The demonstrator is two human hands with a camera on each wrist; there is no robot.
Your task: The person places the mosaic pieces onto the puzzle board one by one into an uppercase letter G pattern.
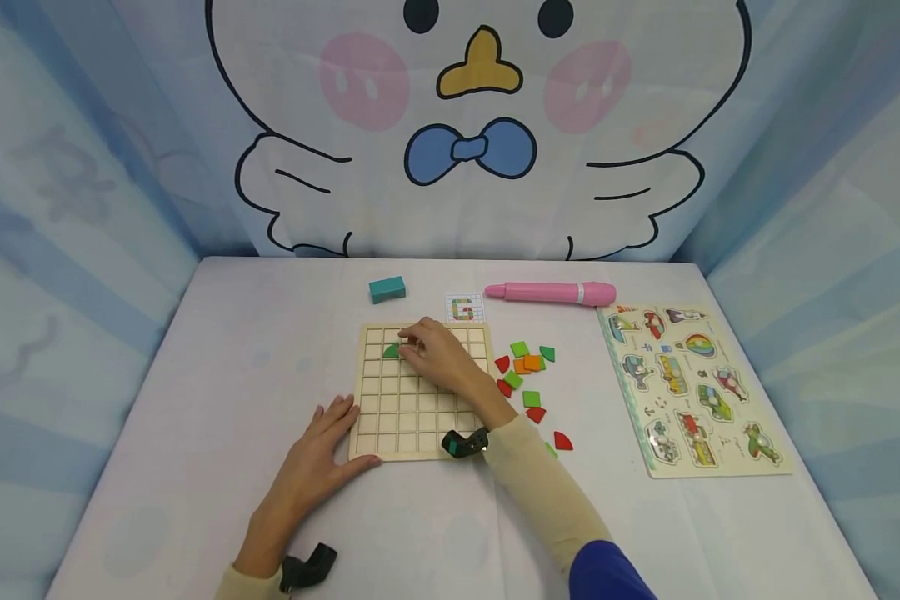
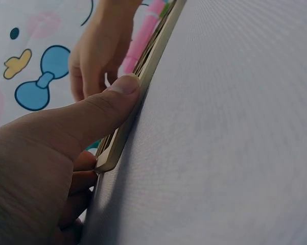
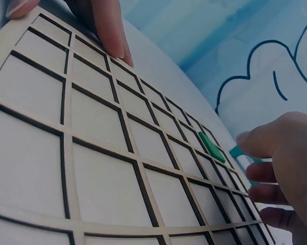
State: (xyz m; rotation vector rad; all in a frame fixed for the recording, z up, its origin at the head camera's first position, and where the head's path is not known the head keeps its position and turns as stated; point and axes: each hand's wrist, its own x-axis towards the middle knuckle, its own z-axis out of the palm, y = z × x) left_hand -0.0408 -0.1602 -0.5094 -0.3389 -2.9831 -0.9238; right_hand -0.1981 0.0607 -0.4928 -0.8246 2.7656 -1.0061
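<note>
White table (image 1: 217, 400) inside a blue cartoon-bird curtain (image 1: 465, 125). Grid board (image 1: 408, 417) at centre; left hand (image 1: 322, 450), fingers spread, presses its near-left corner. Right hand (image 1: 438, 354) rests loosely curled beside the green piece (image 1: 391, 351) in an upper-left cell. Pink pen (image 1: 555, 292), teal block (image 1: 387, 288), vehicle puzzle (image 1: 686, 387), and loose tiles (image 1: 528, 375) lie around it.

Pale wooden grid board (image 1: 412, 421), green tile (image 1: 392, 351), pink pen (image 1: 555, 292), teal block (image 1: 387, 288).

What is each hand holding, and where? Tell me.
Left hand steadies the grid board at its near-left corner. Right hand holds nothing; fingertips by the green piece.
</note>
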